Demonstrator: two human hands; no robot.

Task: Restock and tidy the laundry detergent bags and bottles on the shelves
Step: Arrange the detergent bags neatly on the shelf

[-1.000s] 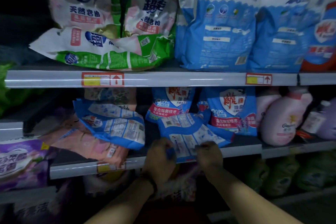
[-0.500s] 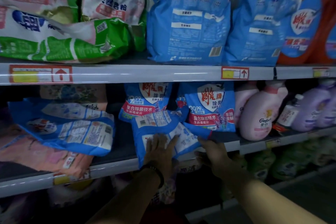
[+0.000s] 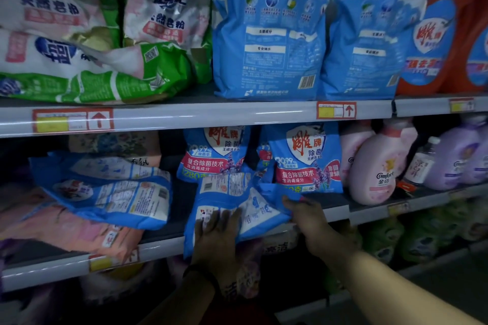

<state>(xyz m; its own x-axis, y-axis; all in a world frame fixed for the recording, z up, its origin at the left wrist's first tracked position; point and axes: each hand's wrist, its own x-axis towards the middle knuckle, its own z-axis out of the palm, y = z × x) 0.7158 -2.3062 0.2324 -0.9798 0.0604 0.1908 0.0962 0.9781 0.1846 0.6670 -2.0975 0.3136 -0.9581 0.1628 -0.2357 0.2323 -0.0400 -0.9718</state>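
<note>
A blue detergent bag [image 3: 229, 192] lies flat at the front of the middle shelf [image 3: 330, 211], its lower end hanging over the shelf edge. My left hand [image 3: 216, 235] presses flat on the bag's lower part, fingers spread. My right hand [image 3: 306, 215] grips the bag's right edge. Behind it two blue bags [image 3: 303, 163] of the same brand stand upright. Another blue bag [image 3: 111, 190] lies tilted to the left on top of a pink bag [image 3: 74, 229].
The upper shelf [image 3: 211, 113] holds green-and-white bags [image 3: 92, 68], two large blue bags [image 3: 269, 34] and an orange bottle [image 3: 435, 47]. Pink bottles [image 3: 377, 166] and purple bottles [image 3: 456, 161] stand at the right of the middle shelf. More goods sit dimly below.
The view has shifted right and closer. My left hand has gone from gripping the bag's edge to lying flat on it; my right hand has slid to the bag's right edge.
</note>
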